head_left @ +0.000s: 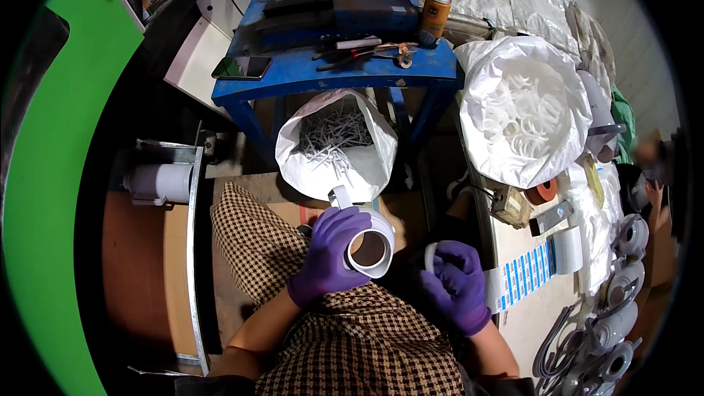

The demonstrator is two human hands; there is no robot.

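Note:
My left hand (328, 251), in a purple glove, is closed round a light grey plastic pipe fitting (383, 224) above my lap. Its round open mouth faces up, and a short side branch points away from me. To the right, my gloved right hand (460, 290) has its fingers curled in. It pinches a thin white plastic ring (430, 257) at its left side, apart from the fitting. A white bag (484, 148) at the right holds many similar translucent white rings (522, 114).
Ahead, a white sack (292, 169) of thin grey plastic scraps stands before a blue bench (345, 82) with a phone (242, 67), pliers and a spray can (434, 17). At right lie a label roll (566, 249) and several grey fittings (625, 282). A metal-edged chute (196, 264) is left.

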